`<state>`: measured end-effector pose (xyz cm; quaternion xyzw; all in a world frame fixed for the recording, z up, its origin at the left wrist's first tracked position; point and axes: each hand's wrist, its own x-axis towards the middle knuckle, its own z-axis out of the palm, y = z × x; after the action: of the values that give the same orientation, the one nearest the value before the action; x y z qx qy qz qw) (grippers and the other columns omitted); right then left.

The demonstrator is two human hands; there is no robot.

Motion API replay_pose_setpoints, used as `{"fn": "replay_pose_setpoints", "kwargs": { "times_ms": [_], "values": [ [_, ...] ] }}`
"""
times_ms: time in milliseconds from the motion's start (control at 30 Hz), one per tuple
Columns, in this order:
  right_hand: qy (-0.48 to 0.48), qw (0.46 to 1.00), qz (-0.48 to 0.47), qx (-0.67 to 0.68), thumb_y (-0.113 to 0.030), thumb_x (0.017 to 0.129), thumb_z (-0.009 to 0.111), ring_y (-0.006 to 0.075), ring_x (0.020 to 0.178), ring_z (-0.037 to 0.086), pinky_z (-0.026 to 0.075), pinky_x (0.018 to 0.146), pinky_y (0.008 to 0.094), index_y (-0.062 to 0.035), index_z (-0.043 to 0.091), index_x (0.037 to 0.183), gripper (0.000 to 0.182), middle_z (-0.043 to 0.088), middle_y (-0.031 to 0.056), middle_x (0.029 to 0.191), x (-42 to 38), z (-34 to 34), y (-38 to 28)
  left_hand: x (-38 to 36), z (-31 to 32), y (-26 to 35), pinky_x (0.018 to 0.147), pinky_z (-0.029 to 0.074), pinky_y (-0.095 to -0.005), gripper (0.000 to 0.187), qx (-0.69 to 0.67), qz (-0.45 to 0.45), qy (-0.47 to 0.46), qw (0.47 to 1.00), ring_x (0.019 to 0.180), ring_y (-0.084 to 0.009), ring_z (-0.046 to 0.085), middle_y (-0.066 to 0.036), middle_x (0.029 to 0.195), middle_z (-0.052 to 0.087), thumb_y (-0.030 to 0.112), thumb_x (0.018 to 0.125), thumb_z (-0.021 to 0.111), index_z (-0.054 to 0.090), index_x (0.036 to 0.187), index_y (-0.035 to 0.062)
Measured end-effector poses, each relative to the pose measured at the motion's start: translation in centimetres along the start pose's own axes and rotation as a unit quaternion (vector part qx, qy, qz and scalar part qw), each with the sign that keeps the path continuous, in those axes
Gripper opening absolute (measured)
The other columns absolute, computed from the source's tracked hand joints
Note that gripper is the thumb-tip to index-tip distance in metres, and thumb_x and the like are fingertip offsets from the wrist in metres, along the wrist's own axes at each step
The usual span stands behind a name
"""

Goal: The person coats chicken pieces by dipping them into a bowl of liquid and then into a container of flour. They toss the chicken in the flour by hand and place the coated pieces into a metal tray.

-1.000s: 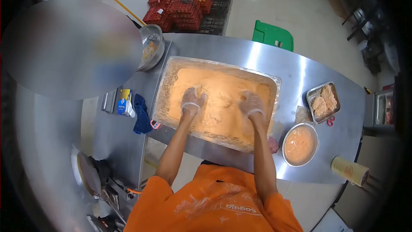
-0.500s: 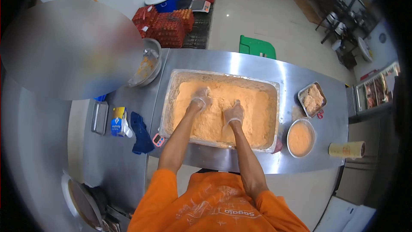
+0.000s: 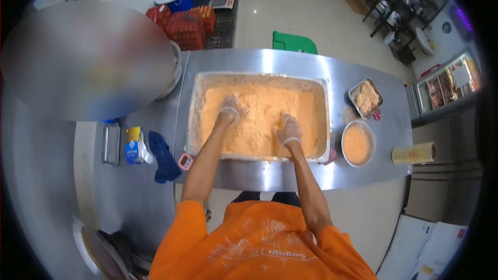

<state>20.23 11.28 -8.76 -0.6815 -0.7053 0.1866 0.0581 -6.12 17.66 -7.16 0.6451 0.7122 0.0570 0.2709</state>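
Observation:
A large steel tray [image 3: 192, 108] full of orange breading flour [image 3: 262, 106] sits on the steel table [image 3: 270, 173]. Both my hands wear thin clear gloves and are pushed into the flour. My left hand [image 3: 229, 107] is in the tray's left half, fingers bent down into the powder. My right hand [image 3: 288, 128] is near the tray's front middle, partly buried. Whether either hand holds something under the flour is hidden.
Right of the tray stand a round bowl of orange batter [image 3: 357, 143], a small tray of breaded pieces [image 3: 366, 97] and a roll of film [image 3: 413, 153]. At left lie a blue cloth [image 3: 163, 156], a small timer [image 3: 184, 161], a carton [image 3: 133, 145] and a flat tin [image 3: 110, 143].
My right hand has moved from the tray's right side toward its middle front. The left hand stayed in the left half. The view has risen and shifted.

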Motion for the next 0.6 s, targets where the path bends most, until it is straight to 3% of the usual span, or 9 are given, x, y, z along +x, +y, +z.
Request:
{"fn": "replay_pose_setpoints", "kwargs": {
  "times_ms": [67,133,233,300,467,500,533,567,600],
  "values": [
    [0.003,0.999,-0.032,-0.042,-0.044,0.088,0.068,0.0353,0.136,0.051,0.038,0.116,0.0445,-0.0035,0.045,0.149,0.078,0.053,0.0220,0.147,-0.3,0.8,0.8,-1.4,0.4,-1.1,0.123,0.028,-0.0442,0.088,-0.056,0.069,0.065,0.994,0.147,-0.0400,0.034,-0.025,0.158,0.036,0.045,0.091,0.070,0.032,0.156,0.0013],
    [-0.045,0.998,-0.041,-0.003,-0.041,0.088,0.068,0.0371,0.135,0.051,0.040,0.114,0.0455,-0.0064,0.043,0.151,0.076,0.050,0.0226,0.149,-0.3,-1.1,0.3,-5.3,-0.9,0.1,0.123,0.029,-0.0460,0.084,-0.075,0.097,0.108,0.986,0.146,-0.0400,0.036,-0.026,0.157,0.039,0.044,0.091,0.070,0.036,0.155,0.0010],
    [0.000,0.993,-0.115,-0.004,-0.033,0.087,0.070,0.0401,0.115,0.063,0.050,0.101,0.0467,-0.0096,0.060,0.134,0.054,0.066,0.0252,0.123,-0.3,-0.8,-0.1,-12.4,-0.1,2.1,0.121,0.032,-0.0443,0.079,-0.056,0.022,0.114,0.992,0.144,-0.0392,0.040,-0.025,0.154,0.044,0.046,0.094,0.065,0.037,0.154,0.0032],
    [-0.028,0.993,-0.114,0.005,-0.029,0.084,0.071,0.0378,0.121,0.060,0.049,0.104,0.0439,-0.0061,0.061,0.131,0.053,0.066,0.0236,0.124,-1.6,-2.0,-1.4,-13.4,2.1,1.9,0.119,0.034,-0.0453,0.077,-0.026,0.020,0.202,0.979,0.142,-0.0393,0.043,-0.025,0.151,0.046,0.050,0.096,0.061,0.039,0.152,0.0030],
    [0.065,0.973,-0.196,-0.102,-0.031,0.091,0.066,0.0380,0.110,0.066,0.053,0.095,0.0462,-0.0051,0.065,0.119,0.039,0.069,0.0230,0.117,0.4,1.9,0.8,-11.5,4.1,1.6,0.112,0.040,-0.0484,0.064,-0.016,0.020,0.228,0.973,0.132,-0.0411,0.050,-0.025,0.139,0.056,0.049,0.097,0.059,0.055,0.136,-0.0020],
    [0.042,0.976,-0.188,-0.105,-0.033,0.092,0.066,0.0369,0.110,0.067,0.053,0.094,0.0457,-0.0062,0.066,0.120,0.039,0.069,0.0220,0.118,1.1,1.1,0.9,-12.5,5.6,1.6,0.109,0.042,-0.0498,0.063,-0.096,0.084,0.338,0.932,0.126,-0.0413,0.053,-0.025,0.134,0.059,0.051,0.098,0.055,0.060,0.131,-0.0026],
    [0.022,0.976,-0.187,-0.107,-0.035,0.092,0.066,0.0359,0.110,0.067,0.054,0.093,0.0452,-0.0073,0.066,0.121,0.039,0.069,0.0210,0.119,1.5,0.6,0.1,-14.0,4.3,2.4,0.105,0.044,-0.0520,0.061,-0.100,0.045,0.351,0.930,0.120,-0.0420,0.056,-0.025,0.124,0.062,0.052,0.098,0.053,0.064,0.124,-0.0021],
    [-0.005,0.977,-0.175,-0.125,-0.037,0.093,0.067,0.0348,0.109,0.067,0.054,0.092,0.0447,-0.0084,0.066,0.121,0.040,0.069,0.0200,0.119,2.1,-0.3,0.6,-11.3,7.0,1.5,0.102,0.046,-0.0531,0.058,-0.038,0.055,0.438,0.897,0.116,-0.0424,0.058,-0.025,0.113,0.064,0.052,0.096,0.054,0.067,0.116,-0.0012],
    [0.114,0.951,-0.271,-0.092,-0.040,0.092,0.068,0.0353,0.106,0.069,0.054,0.090,0.0461,-0.0096,0.067,0.122,0.043,0.072,0.0186,0.114,5.5,2.3,4.0,-12.5,5.2,2.1,0.102,0.048,-0.0504,0.059,-0.075,0.049,0.347,0.933,0.120,-0.0418,0.058,-0.026,0.120,0.065,0.054,0.095,0.054,0.068,0.111,-0.0011]
  ]
}}
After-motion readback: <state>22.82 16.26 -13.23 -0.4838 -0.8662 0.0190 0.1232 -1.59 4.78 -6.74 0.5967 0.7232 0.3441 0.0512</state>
